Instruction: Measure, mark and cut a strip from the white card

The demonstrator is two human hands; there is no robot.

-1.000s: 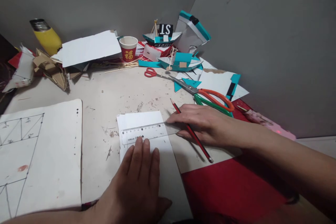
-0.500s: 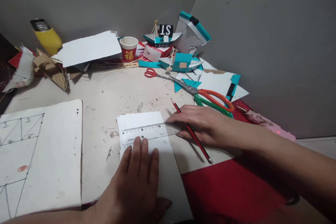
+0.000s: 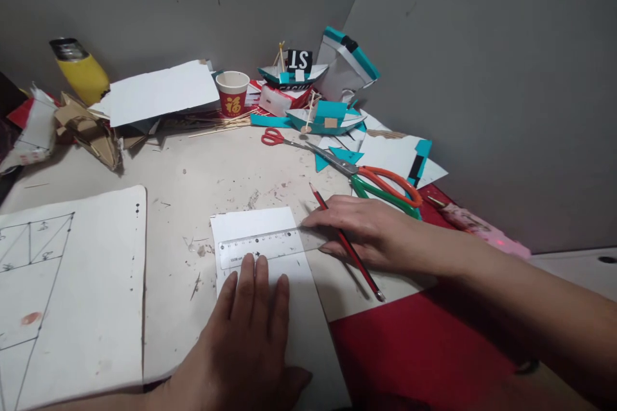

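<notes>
A clear plastic ruler [image 3: 245,250] lies across a white sheet of card [image 3: 308,308], slightly tilted, its printed marks near the far edge. My left hand [image 3: 250,327] rests flat on the card, fingers spread, fingertips at the ruler's near edge. My right hand [image 3: 361,231] pinches the ruler's right end between thumb and fingers. It also holds a red and black pencil [image 3: 354,257] among its fingers, tip pointing away from me and eraser end towards me. Left of the card is a larger sheet [image 3: 106,289] with drawn lines and triangles.
Large scissors [image 3: 385,183] and red-handled scissors [image 3: 273,136] lie beyond my right hand. Two paper boats, one a teal boat [image 3: 328,119], stand behind them beside a paper cup [image 3: 232,95]. A yellow bottle [image 3: 81,74], cardboard scraps [image 3: 89,128] and sticks are at the back left.
The whole view has shifted a little, so everything sits slightly further left and lower. Both hands, the ruler and the pencil keep nearly the same places on the card.
</notes>
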